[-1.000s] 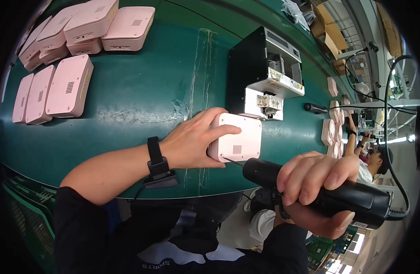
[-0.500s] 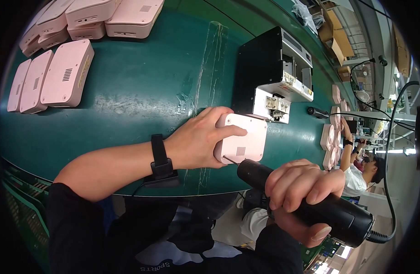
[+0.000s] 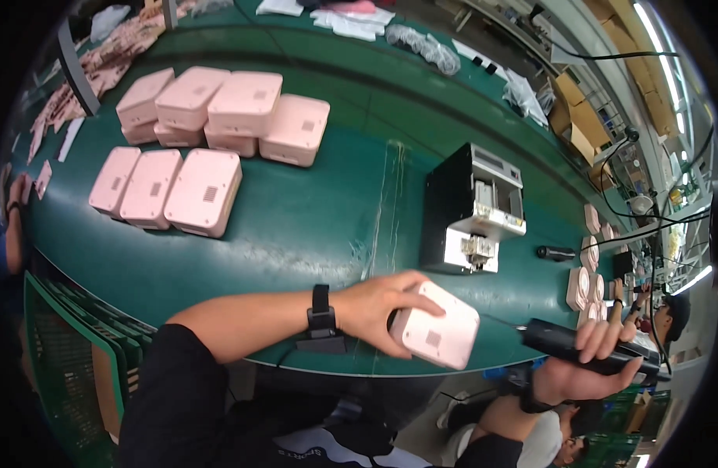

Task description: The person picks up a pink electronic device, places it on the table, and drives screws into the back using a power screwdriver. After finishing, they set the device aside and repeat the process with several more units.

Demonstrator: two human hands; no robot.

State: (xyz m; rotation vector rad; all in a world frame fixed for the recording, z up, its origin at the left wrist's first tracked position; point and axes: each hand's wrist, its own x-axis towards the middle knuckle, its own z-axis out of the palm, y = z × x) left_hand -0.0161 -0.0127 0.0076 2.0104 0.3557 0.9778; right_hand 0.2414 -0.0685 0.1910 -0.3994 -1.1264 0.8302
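Observation:
My left hand (image 3: 382, 310) grips a pale pink plastic case (image 3: 444, 331) by its left side, thumb and fingers around the edge. The case is tilted near the table's front edge, its face with corner holes and a small vent toward me. My right hand (image 3: 585, 366) is wrapped around a black corded electric screwdriver (image 3: 558, 343), held to the right of the case. Its thin bit points left at the case's right side; whether the tip touches is too small to tell.
A black and silver screw feeder (image 3: 452, 210) stands behind the case. Another black screwdriver (image 3: 555, 253) lies to its right. Several pink cases (image 3: 203, 191) sit in rows and stacks at left. Green crates (image 3: 70, 351) stand at lower left. A co-worker (image 3: 675, 316) is at far right.
The screwdriver's bit has left the case's lower left corner and moved to its right side. The case is now turned and tilted in my left hand. The view has shifted, showing more table.

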